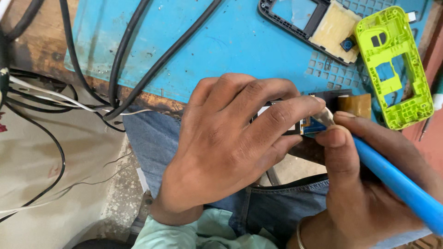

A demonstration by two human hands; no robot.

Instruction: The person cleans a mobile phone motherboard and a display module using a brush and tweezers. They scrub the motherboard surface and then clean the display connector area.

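Over a worn workbench, my left hand (226,147) sits at the centre of the view, its fingers curled down over a small circuit board (310,125) and pinching it by the edges; only a sliver of the board shows, at 3 o'clock from the knuckles, with a white strip and a blue-and-orange patch. My right hand (364,193), at 4 o'clock, is closed in a pen grip round a blue-handled tool (401,184), a smooth, round plastic shaft that runs off toward 4 o'clock. Its pale metal tip (325,116) touches the board just beside my left forefinger.

The bench is covered by a blue work mat (230,41), matte and scuffed, moulded into a grid of small square pockets near 1 o'clock. On it at 1 o'clock lies a black phone frame (295,25) with a rectangular window and a yellowish foam pad. Just beside that, at 2 o'clock, lies a lime-green plastic phone chassis (397,69), ribbed and cut through with openings. A small amber-brown patch (355,105) lies near the tool tip.

Thick black cables (138,64) cross the mat from 12 o'clock down to 9 o'clock, where thin white and black wires (46,94) trail over the mat's edge. The rough wooden bench edge (157,102) shows beneath the mat. Below it are blue denim jeans (157,138) and a pale, stained concrete floor (46,157).
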